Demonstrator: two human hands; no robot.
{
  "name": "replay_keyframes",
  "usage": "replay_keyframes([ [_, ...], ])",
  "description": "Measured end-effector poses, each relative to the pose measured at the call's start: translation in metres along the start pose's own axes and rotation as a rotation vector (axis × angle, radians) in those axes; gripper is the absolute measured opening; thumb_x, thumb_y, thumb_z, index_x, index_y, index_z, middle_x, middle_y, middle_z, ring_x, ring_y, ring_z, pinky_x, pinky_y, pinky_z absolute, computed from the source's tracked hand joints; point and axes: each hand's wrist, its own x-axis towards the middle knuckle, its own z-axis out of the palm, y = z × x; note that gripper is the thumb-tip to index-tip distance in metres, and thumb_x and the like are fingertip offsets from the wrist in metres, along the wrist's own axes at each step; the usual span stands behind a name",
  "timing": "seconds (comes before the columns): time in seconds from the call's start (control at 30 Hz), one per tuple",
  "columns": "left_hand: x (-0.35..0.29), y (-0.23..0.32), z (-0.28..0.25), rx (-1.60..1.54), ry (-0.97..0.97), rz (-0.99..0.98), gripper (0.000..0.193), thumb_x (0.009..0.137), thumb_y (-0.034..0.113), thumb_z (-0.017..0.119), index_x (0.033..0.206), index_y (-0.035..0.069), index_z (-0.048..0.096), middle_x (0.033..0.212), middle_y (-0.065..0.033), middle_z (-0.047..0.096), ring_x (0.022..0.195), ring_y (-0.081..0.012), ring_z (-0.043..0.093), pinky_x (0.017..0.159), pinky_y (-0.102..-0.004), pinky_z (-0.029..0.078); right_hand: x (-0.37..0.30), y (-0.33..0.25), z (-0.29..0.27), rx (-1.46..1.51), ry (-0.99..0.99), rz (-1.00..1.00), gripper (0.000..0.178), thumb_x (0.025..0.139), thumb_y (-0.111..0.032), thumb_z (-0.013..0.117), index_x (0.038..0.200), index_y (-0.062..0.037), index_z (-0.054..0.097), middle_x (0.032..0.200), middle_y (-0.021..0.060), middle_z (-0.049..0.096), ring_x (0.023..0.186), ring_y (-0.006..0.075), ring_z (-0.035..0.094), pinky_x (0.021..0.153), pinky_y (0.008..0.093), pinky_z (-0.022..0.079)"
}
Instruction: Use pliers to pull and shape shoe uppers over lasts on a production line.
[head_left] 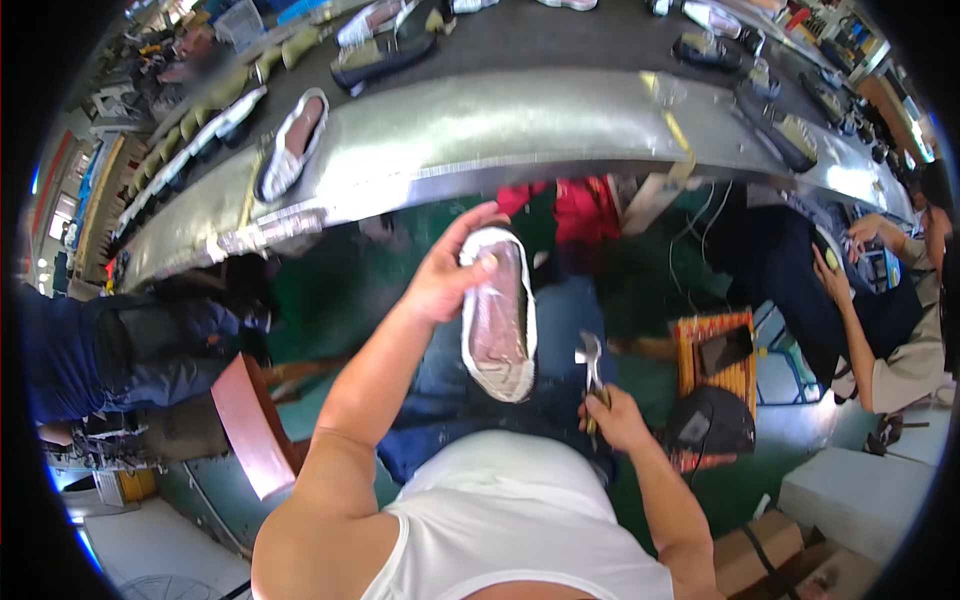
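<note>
My left hand (pixel 452 268) grips a shoe (pixel 500 325) at its upper end, thumb pressed on the underside and fingers around the far edge. The shoe is held above my lap with its bottom up: a brownish-pink, shiny insole framed by a white, gathered rim. To the right, my right hand (pixel 618 418) is closed round the handle of hammer-headed pincers (pixel 590 355), whose curved steel head points away from me. The tool is apart from the shoe. Part of its handle is hidden by my fingers.
A metal-edged bench (pixel 430 120) curves ahead, bearing several shoes, among them a white-rimmed shoe (pixel 293 145). On the right stand a woven chair (pixel 735 350) and a co-worker's hands (pixel 832 272). A brown board (pixel 255 425) is at left, cardboard boxes (pixel 760 555) lower right.
</note>
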Motion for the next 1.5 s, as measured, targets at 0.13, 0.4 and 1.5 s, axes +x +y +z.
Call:
replay_keyframes([
  [0.13,-0.057,-0.079,0.000,0.219,-0.062,-0.260,0.077,0.083,0.007,0.073,0.149,0.011,0.034,0.131,-0.0057,0.050,0.118,-0.0164,0.050,0.103,-0.0316,0.040,-0.014,-0.017,0.003,-0.301,-0.005,-0.233,0.022,0.092,-0.015,0.060,0.108,-0.0007,0.057,0.082,0.0052,0.062,0.069,0.0132,0.055,0.068,0.0287,0.048],
  [0.4,-0.051,-0.053,-0.003,0.217,-0.348,-0.382,0.089,0.074,-0.004,0.060,0.153,0.012,0.022,0.128,-0.0087,0.051,0.121,-0.0181,0.047,0.105,-0.0312,0.037,-0.040,-0.058,0.031,-0.369,-0.088,-0.230,0.026,0.094,-0.013,0.058,0.116,0.0022,0.057,0.090,0.0045,0.064,0.068,0.0119,0.057,0.067,0.0269,0.050],
  [1.5,-0.059,-0.068,0.007,0.685,-0.220,-0.226,0.059,0.100,0.026,0.054,0.151,0.013,0.027,0.136,-0.0110,0.049,0.126,-0.0195,0.046,0.108,-0.0321,0.034,-0.008,-0.104,0.026,0.016,-0.224,0.090,0.016,0.095,-0.014,0.055,0.099,0.0008,0.058,0.085,0.0082,0.065,0.073,0.0133,0.061,0.065,0.0302,0.050],
])
